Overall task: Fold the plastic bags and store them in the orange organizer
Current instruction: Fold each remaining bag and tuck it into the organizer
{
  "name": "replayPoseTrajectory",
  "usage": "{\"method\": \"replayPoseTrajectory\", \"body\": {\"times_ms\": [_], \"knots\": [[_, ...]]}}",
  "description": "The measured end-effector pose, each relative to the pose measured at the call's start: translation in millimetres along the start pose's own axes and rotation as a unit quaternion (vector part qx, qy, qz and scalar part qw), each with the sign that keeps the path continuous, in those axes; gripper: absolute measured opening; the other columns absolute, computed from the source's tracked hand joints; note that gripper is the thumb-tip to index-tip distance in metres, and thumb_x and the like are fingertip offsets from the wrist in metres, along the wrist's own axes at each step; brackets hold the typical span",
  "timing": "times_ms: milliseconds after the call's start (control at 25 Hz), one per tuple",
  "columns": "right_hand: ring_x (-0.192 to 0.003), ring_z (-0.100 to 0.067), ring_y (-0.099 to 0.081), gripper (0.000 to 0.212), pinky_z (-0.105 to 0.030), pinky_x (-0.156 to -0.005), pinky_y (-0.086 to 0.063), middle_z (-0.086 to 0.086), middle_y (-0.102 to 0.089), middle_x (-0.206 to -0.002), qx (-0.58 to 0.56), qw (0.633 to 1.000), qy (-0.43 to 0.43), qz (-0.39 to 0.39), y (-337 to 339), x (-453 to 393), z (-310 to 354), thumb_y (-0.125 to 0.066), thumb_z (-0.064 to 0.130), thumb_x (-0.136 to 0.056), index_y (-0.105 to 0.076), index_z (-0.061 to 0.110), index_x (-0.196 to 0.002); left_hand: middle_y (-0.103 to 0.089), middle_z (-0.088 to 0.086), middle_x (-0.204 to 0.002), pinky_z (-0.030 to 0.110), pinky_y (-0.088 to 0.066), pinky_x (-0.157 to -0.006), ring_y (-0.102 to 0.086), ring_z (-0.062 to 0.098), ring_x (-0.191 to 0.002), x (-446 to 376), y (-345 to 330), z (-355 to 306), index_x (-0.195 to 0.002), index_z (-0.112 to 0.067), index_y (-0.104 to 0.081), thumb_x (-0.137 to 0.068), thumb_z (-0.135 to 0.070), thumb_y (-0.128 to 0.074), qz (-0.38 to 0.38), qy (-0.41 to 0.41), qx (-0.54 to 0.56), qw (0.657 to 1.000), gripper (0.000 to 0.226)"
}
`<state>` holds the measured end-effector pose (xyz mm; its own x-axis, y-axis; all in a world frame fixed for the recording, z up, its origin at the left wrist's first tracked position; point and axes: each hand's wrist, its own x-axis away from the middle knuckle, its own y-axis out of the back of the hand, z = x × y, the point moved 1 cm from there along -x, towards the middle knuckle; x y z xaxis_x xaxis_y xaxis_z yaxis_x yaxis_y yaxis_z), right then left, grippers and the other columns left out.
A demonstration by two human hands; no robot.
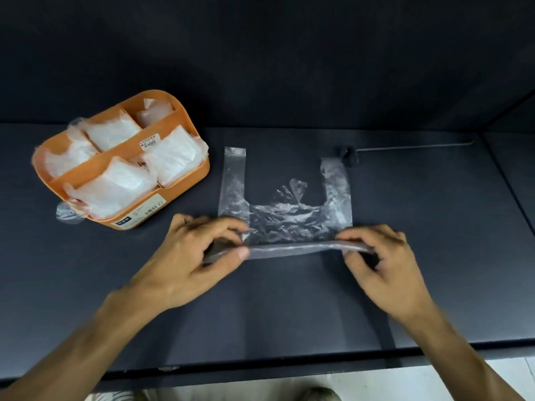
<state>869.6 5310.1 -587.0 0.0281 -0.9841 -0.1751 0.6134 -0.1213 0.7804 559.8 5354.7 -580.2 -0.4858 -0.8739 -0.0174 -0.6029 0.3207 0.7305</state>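
- One clear plastic bag (pixel 285 215) is lying mid-frame on the dark bench (pixel 289 299); the left hand (pixel 197 256) and right hand (pixel 382 261) are pinching its rolled lower edge, fingers (pixel 241 251) clamped on it.
- Advice: keep both ends level, rolling tightly upward toward the two handles.
- One orange organizer (pixel 127 218), upper left, is holding about five folded bags (pixel 173 154).

Both forearms run off the bottom edge, and the organizer's (pixel 185 169) label print (too small) is unreadable.

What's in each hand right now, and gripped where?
Both hold the clear plastic bag. The left hand pinches the left end of its rolled bottom edge; the right hand pinches the right end. The handles lie flat on the table.
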Motion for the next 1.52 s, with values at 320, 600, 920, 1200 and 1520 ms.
{"method": "replayPoseTrajectory", "body": {"times_ms": [320, 600, 920, 1200, 1520], "knots": [[-0.062, -0.018, -0.054, 0.017, -0.026, -0.06, -0.045, -0.01, -0.065, -0.068, -0.197, 0.953, -0.226, -0.042, -1, -25, -4, -0.065, 0.009, -0.094, -0.065, 0.026, -0.092, -0.072, -0.019, -0.076, 0.005, -0.041, -0.074, -0.065, -0.003, -0.079, -16, -5, -3, -0.118, -0.031, -0.06, -0.09, -0.018, -0.072, -0.097, 0.211, 0.124, 0.965, 0.033], [-0.105, -0.022, -0.053, 0.044, -0.035, -0.09, -0.039, 0.003, -0.055, -0.131, 0.111, 0.993, 0.022, -0.016, 7, -19, -6, -0.059, 0.033, -0.082, -0.061, 0.017, -0.123, -0.057, 0.001, -0.122, 0.042, -0.044, -0.092, -0.053, 0.023, -0.107, -15, -9, 0, -0.133, -0.02, -0.055, -0.084, -0.047, -0.06, -0.118, 0.009, -0.175, 0.978, 0.056], [-0.109, -0.023, -0.055, 0.041, -0.04, -0.089, -0.039, 0.004, -0.07, -0.12, 0.155, 0.986, 0.051, 0.031, -3, -18, -14, -0.045, 0.032, -0.091, -0.07, 0.016, -0.12, -0.075, 0.002, -0.107, 0.04, -0.031, -0.091, -0.067, 0.024, -0.096, -22, -15, 9, -0.112, -0.012, -0.07, -0.092, -0.027, -0.046, -0.08, -0.079, -0.255, 0.96, 0.035], [-0.061, -0.024, -0.047, 0.018, -0.023, -0.057, -0.04, -0.012, -0.054, -0.065, -0.131, 0.981, -0.136, -0.032, 5, -21, 4, -0.052, 0.023, -0.104, -0.059, 0.024, -0.121, -0.064, -0.03, -0.101, 0.026, -0.043, -0.088, -0.062, 0.005, -0.093, -16, 1, 1, -0.128, -0.038, -0.055, -0.09, -0.061, -0.05, 0.003, 0.084, 0.083, 0.993, 0.045], [-0.061, -0.013, -0.059, 0.033, -0.021, -0.059, -0.04, 0.009, -0.065, -0.07, 0.007, 0.987, -0.157, -0.031, -6, -27, 4, -0.054, 0.038, -0.103, -0.057, 0.015, -0.126, -0.064, -0.004, -0.068, 0.02, -0.048, -0.071, -0.06, 0.005, -0.067, -24, -2, 2, -0.124, -0.027, -0.063, -0.093, -0.032, -0.065, -0.045, 0.218, 0.062, 0.973, 0.031]]}}
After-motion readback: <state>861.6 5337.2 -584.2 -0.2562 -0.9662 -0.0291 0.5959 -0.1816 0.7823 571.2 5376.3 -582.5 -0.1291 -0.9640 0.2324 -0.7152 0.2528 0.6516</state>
